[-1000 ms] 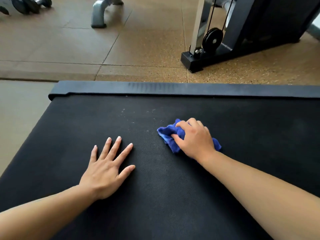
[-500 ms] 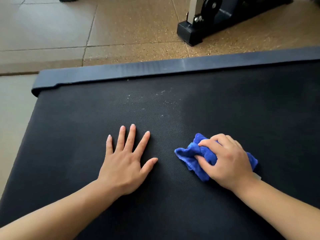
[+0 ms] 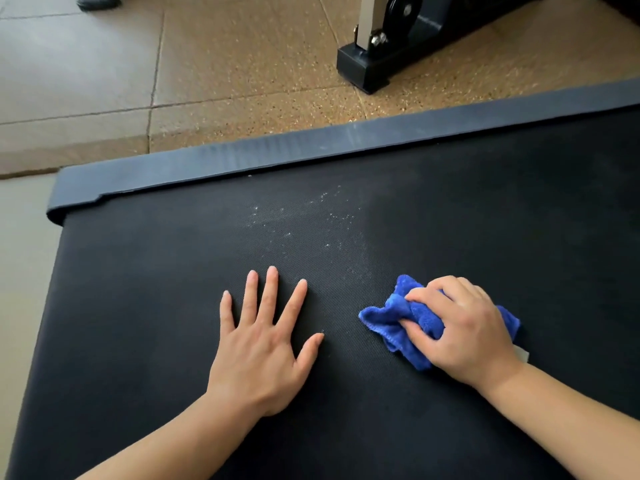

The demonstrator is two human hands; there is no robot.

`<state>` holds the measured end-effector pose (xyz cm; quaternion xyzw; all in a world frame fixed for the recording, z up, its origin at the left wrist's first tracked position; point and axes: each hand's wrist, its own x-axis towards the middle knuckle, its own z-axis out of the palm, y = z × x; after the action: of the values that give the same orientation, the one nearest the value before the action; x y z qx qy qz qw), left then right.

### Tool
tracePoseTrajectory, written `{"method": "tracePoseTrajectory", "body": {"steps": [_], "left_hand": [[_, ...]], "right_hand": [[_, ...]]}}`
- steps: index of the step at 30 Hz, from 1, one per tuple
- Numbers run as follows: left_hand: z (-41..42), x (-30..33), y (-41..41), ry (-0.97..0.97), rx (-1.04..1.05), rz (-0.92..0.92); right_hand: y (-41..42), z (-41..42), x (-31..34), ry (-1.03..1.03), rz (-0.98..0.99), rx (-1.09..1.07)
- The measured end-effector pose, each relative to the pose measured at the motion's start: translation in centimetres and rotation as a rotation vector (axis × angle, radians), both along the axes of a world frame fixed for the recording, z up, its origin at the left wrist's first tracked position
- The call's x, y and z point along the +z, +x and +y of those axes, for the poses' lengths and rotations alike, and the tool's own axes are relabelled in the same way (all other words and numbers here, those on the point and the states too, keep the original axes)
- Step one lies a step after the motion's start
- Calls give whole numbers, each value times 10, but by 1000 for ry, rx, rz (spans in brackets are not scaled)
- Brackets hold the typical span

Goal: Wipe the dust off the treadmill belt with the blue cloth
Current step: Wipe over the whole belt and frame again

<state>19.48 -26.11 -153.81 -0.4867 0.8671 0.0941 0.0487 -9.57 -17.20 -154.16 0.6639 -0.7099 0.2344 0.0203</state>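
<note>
Hands: two, on one belt (image 3: 450,209), right hand (image 3: 464,330) around one cloth (image 3: 398,323).

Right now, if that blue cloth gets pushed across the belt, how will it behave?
The blue cloth is probably floppy: it is bunched under the right hand. It is likely light. It may drag on the textured treadmill belt rather than slide.

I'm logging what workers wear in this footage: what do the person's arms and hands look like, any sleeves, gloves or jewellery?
Both forearms are bare as far as the picture shows: no sleeves in view. The left hand and right hand wear no gloves, and no rings, watch or bracelet show at fingers or wrists. The left hand's fingers have short, unpainted-looking nails. No tattoos or markings are visible.
</note>
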Motion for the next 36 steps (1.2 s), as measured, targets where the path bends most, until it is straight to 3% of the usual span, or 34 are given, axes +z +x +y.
{"method": "tracePoseTrajectory", "body": {"steps": [9,17,21,27,36], "left_hand": [[2,-5,-2,-78,64,-21],[4,-3,-1,-86,80,-63],[4,0,-3,-79,92,-90],[5,-2,-2,-89,101,-59],[4,-5,0,-79,111,-35]], "right_hand": [[-8,-23,0,-36,15,136],[0,-196,10,38,44,156],[1,-232,14,107,64,127],[10,-213,11,117,-42,76],[28,-75,12,79,-45,351]]}}
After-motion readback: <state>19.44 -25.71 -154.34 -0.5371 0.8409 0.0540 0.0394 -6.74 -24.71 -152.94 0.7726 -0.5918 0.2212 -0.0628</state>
